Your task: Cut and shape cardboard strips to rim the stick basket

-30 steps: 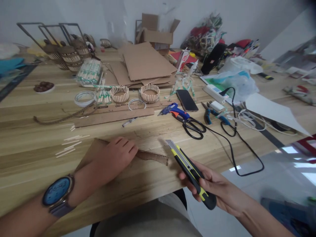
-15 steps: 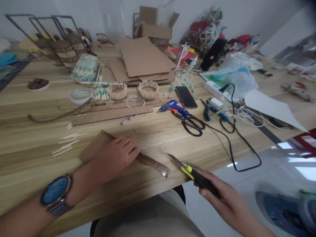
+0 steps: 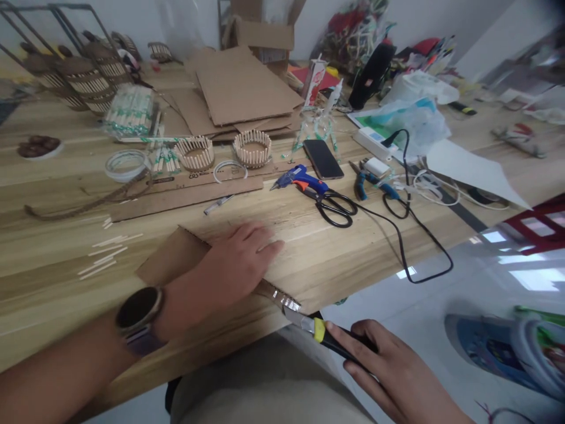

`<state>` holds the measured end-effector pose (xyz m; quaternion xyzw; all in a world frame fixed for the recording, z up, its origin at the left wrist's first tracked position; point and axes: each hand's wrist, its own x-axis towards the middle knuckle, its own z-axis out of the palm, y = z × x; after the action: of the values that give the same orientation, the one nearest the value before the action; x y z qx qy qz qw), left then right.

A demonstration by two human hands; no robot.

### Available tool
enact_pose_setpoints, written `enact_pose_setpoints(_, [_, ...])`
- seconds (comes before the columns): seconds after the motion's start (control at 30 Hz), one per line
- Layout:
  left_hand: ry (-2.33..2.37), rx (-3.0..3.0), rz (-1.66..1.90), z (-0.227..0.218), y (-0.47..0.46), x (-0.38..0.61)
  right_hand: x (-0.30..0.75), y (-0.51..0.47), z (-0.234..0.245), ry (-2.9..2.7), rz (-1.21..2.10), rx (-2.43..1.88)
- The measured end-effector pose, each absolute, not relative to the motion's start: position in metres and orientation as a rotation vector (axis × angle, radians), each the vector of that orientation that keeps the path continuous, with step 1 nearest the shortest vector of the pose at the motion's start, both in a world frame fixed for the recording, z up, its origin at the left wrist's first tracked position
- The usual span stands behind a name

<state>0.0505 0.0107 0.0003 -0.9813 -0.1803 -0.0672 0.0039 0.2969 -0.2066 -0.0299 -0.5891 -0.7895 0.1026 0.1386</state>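
My left hand (image 3: 236,262), with a watch on its wrist, lies with fingers outstretched over a piece of brown cardboard (image 3: 165,259) at the table's front edge. The hand hides the middle of that piece. To its right a narrow strip end with clear, shiny tape (image 3: 282,297) shows. In my right hand (image 3: 388,368) is a black and yellow utility knife (image 3: 318,331), its blade out and pointing left. The blade is at the taped end; whether it touches or cuts it I cannot tell.
Beyond my hands are a blue glue gun (image 3: 304,178), black-handled scissors (image 3: 336,209), a phone (image 3: 323,158) and pliers (image 3: 361,182). Two small stick rings (image 3: 252,150) stand near stacked cardboard (image 3: 247,88). Thin sticks (image 3: 103,259) lie left. A black cable (image 3: 399,247) hangs past the edge.
My left hand has slid right along the cardboard, its fingers more spread. The knife has moved down and left, bringing its blade to the taped end. The whole view has shifted slightly.
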Motion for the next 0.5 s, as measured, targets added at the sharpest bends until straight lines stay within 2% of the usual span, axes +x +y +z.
enact_pose_setpoints(0.2, [-0.724,-3.140,-0.159,-0.023,0.008,0.101,0.287,-0.211,-0.032,-2.281,0.215,-1.732])
enact_pose_setpoints(0.5, [-0.788,-3.161,-0.185,-0.047,-0.004,0.091,0.288,-0.210,-0.038,-2.319,0.149,-1.738])
